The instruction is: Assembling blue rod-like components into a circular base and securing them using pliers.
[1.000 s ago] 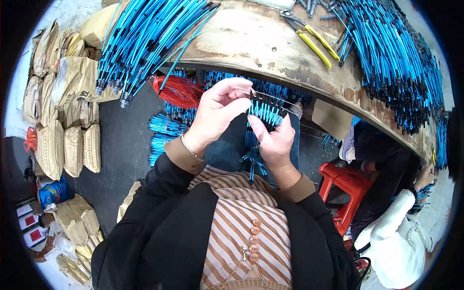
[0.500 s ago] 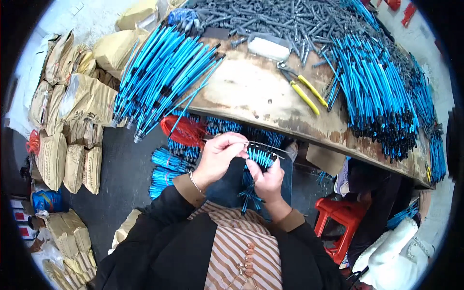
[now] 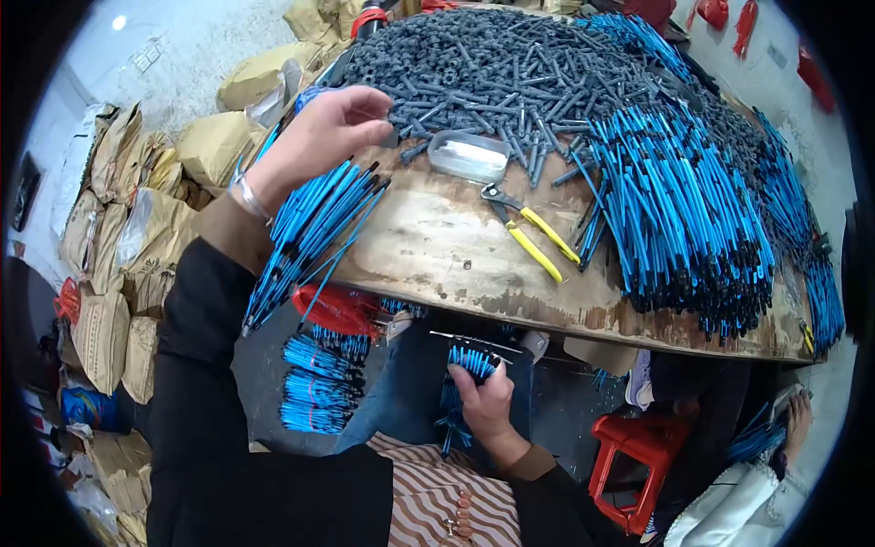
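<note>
My right hand (image 3: 488,401) grips a small bundle of thin blue sticks with black ends (image 3: 472,361), held below the table's near edge. Two thin rods or wires (image 3: 474,340) run across the top of this bundle. Over the table's left side, my left hand (image 3: 333,128) is raised with its thumb and fingers apart and nothing visible in it. It hovers above the far end of a loose pile of blue sticks (image 3: 319,219). Beyond its fingertips spreads a large heap of dark grey plastic parts (image 3: 492,68).
On the wooden table (image 3: 410,237) lie yellow-handled pliers (image 3: 529,232), a clear plastic box (image 3: 469,157) and a big stack of blue sticks (image 3: 679,210). Tied bundles (image 3: 314,392) and a red bundle (image 3: 333,310) are below. A red stool (image 3: 638,465) and another person's hand (image 3: 798,424) are at right.
My left hand has left the rods at the bundle and moved up and left over the table. My right hand keeps hold of the bundle, and the view has shifted.
</note>
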A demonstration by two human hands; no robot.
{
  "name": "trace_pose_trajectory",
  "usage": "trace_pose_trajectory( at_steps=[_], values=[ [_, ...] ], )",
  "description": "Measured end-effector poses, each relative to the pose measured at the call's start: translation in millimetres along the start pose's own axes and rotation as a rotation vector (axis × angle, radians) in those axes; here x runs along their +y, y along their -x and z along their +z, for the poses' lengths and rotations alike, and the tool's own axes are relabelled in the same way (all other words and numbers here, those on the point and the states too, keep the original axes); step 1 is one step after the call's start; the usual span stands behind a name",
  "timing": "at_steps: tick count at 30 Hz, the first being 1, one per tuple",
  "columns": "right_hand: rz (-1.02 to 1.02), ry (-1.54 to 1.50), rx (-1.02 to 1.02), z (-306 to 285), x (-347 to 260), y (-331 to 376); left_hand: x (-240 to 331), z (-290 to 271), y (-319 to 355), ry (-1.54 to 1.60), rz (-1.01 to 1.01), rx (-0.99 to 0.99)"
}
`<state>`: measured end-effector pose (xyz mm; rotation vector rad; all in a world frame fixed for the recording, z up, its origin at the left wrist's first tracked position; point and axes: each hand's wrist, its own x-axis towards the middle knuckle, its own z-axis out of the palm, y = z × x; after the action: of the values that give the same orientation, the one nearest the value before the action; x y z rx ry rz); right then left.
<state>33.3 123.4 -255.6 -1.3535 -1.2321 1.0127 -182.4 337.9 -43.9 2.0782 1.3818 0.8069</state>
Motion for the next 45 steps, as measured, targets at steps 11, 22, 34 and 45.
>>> trace_pose_trajectory(
  at_steps=[11,22,34,45],
  values=[
    [0.036,-0.013,-0.021,-7,3,-20,-147,85,-225,-0.836,0.081,0.294],
    [0.021,0.022,-0.025,-5,-4,-20,-89,66,-199,-0.887,0.036,0.434],
    [-0.042,0.088,-0.064,15,-8,21,14,54,81,0.903,-0.110,0.062],
    [-0.125,0.175,-0.054,30,-13,26,-25,153,189,1.314,-0.273,0.264]
  ],
)
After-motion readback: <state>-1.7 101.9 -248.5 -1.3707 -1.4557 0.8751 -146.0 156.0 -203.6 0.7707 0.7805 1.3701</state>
